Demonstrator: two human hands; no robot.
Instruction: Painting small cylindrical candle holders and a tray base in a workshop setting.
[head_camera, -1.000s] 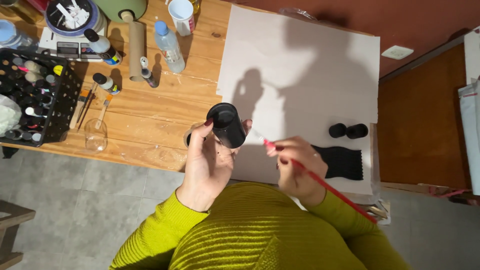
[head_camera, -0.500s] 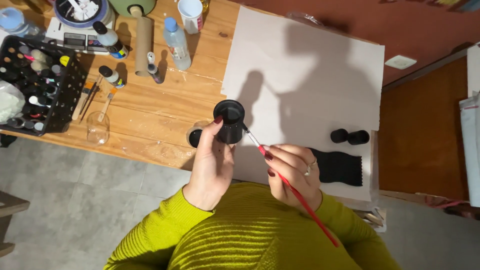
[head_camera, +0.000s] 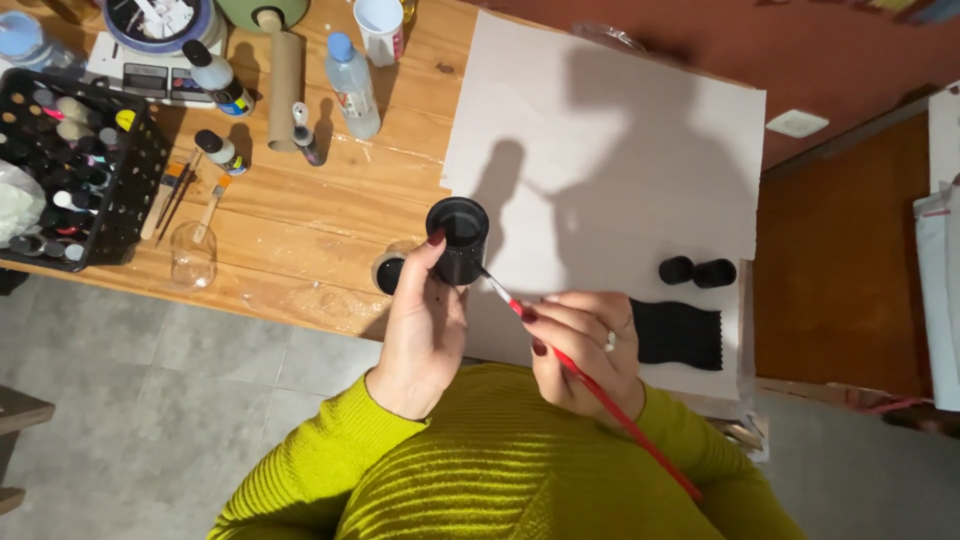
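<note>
- Position change: against the view a second ago, the black cylindrical cup (head_camera: 459, 238) sits a little higher over the table edge, and the brush tip, then held clear to its right, now meets the cup's lower right side.
- Left hand (head_camera: 425, 335): wrapped around the cup from below, thumb tip pressed on its left wall; the cup is held upright, mouth open to the camera, above the near edge of the wooden table (head_camera: 290, 220).
- Right hand (head_camera: 580, 345): fingers pinched together on a red-handled paintbrush (head_camera: 590, 380), much as before; the handle runs back down to the right over the yellow-green sleeve (head_camera: 700, 470).
- Surroundings unchanged: grey paper sheet (head_camera: 620, 150) on the table, two small black cylinders (head_camera: 697, 271) lying on it, and a black piece with a toothed edge (head_camera: 678, 335) just below them.
- Left of table: black crate of paint bottles (head_camera: 75, 170), clear plastic bottle (head_camera: 352, 85), cardboard tube (head_camera: 285, 75), loose brushes (head_camera: 185, 195), empty glass (head_camera: 193, 255).
- Hidden or unclear: a small dark round pot (head_camera: 388, 272) is half covered by the left hand; the bristles are too small to judge for paint; the inside of the cup reads only as dark; items along the top edge are cut off.
</note>
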